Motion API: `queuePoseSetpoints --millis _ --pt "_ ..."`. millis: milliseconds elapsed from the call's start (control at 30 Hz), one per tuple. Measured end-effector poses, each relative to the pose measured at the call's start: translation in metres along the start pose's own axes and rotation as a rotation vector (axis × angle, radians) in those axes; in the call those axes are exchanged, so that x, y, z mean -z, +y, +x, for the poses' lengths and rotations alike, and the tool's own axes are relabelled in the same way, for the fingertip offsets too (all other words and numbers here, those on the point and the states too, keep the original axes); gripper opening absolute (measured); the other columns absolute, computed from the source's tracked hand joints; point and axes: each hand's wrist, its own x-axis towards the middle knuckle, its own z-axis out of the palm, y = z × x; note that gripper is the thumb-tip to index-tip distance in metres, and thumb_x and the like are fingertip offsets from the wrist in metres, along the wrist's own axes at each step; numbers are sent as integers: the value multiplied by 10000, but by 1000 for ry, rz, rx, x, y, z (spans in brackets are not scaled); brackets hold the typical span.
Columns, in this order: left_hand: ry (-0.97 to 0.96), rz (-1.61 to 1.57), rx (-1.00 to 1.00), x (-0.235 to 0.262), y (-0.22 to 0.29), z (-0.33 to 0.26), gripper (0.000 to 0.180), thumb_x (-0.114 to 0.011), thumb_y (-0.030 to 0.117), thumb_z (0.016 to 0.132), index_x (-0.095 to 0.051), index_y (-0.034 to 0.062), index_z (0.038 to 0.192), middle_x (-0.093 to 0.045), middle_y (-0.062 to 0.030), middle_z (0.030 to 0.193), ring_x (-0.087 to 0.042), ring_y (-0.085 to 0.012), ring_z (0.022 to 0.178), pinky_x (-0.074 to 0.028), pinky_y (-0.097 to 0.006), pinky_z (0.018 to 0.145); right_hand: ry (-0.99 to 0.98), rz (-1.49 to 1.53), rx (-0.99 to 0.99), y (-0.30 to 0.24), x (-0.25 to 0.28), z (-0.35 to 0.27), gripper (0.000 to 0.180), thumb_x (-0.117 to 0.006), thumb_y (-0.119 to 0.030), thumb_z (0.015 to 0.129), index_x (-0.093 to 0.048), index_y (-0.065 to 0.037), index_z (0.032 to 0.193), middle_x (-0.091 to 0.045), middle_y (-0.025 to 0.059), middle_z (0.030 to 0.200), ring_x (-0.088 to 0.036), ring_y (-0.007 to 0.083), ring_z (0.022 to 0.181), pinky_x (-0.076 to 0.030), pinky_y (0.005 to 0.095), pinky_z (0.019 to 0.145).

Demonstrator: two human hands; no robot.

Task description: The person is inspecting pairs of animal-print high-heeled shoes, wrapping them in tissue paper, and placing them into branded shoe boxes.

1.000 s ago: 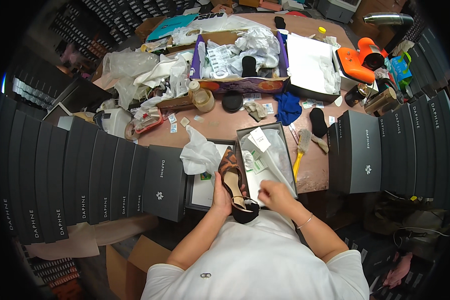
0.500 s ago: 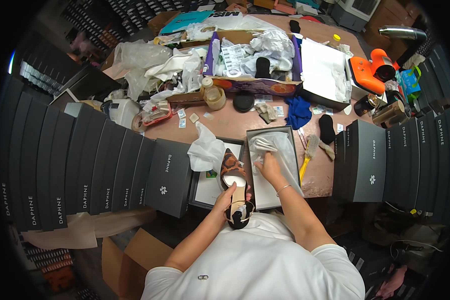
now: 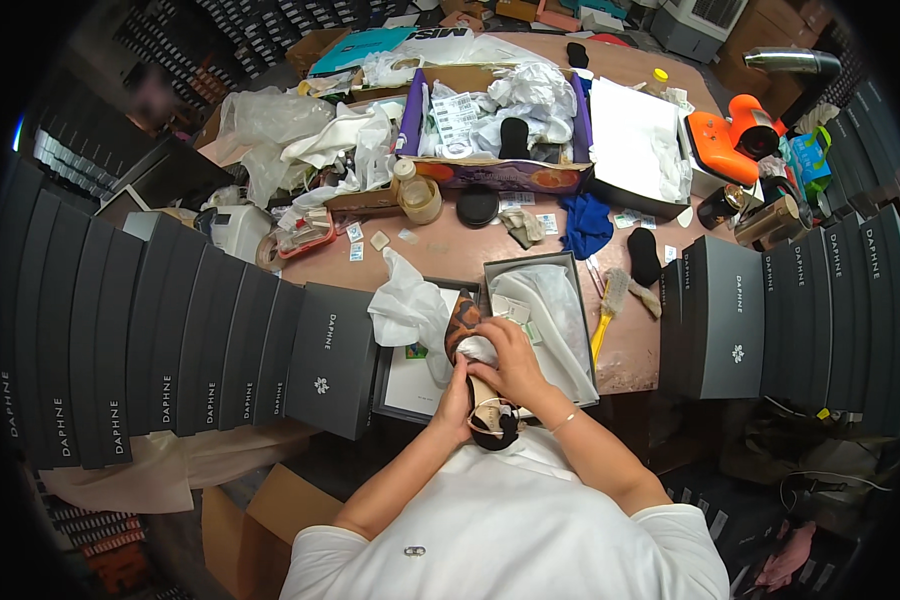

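A pointed shoe (image 3: 461, 322) with a brown leopard-pattern toe and a black heel end is held toe-away in front of my chest. My left hand (image 3: 454, 406) is closed around its side near the middle. My right hand (image 3: 512, 364) pinches a white wad of paper (image 3: 478, 349) at the opening of the toe; the fingertips are partly hidden. Beneath lies an open grey shoebox (image 3: 398, 403) with white tissue paper (image 3: 410, 305) standing up from it. To the right is a second open box tray (image 3: 577, 330) lined with white tissue, holding small cards.
Grey shoeboxes stand in rows at left (image 3: 335, 360) and right (image 3: 730, 320). A yellow-handled brush (image 3: 604, 325), a blue cloth (image 3: 586, 224) and a jar (image 3: 419, 196) lie beyond the trays. Farther back is a purple carton (image 3: 510, 174) of crumpled paper.
My right hand has left the right-hand tray and come to the shoe with a white wad of paper. The left hand keeps hold of the shoe.
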Motion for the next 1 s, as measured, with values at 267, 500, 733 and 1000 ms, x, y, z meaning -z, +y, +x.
queuePoseSetpoints --millis 267,500,733,1000 --pt "-86 266 -14 -6 7 -2 456 -350 447 1011 -504 37 1138 -617 -98 898 -646 -179 756 -555 -291 667 -94 273 -345 22 -10 6 741 -738 -236 756 -389 -28 1376 -596 273 1138 -598 395 1064 -487 393 872" --pt "-364 -364 131 -10 53 -13 484 -434 427 996 -461 15 1247 -494 -25 728 -476 -85 539 -399 -232 440 -241 626 -432 15 67 9 668 -711 -157 840 -373 -50 1406 -546 149 1229 -598 195 961 -510 311 815" --pt "-534 -573 277 3 54 10 495 -466 326 986 -364 -10 1336 -556 -105 804 -488 -109 491 -397 -239 380 -407 672 -689 22 64 -56 389 -653 -133 893 -549 36 1228 -621 91 1071 -592 120 872 -487 252 771" --pt "-770 -776 324 8 44 20 543 -408 278 1000 -264 -57 1401 -563 -161 932 -498 -108 550 -425 -229 442 -188 615 -693 24 99 -28 299 -629 -112 908 -582 25 1169 -622 31 955 -580 91 833 -488 220 719"
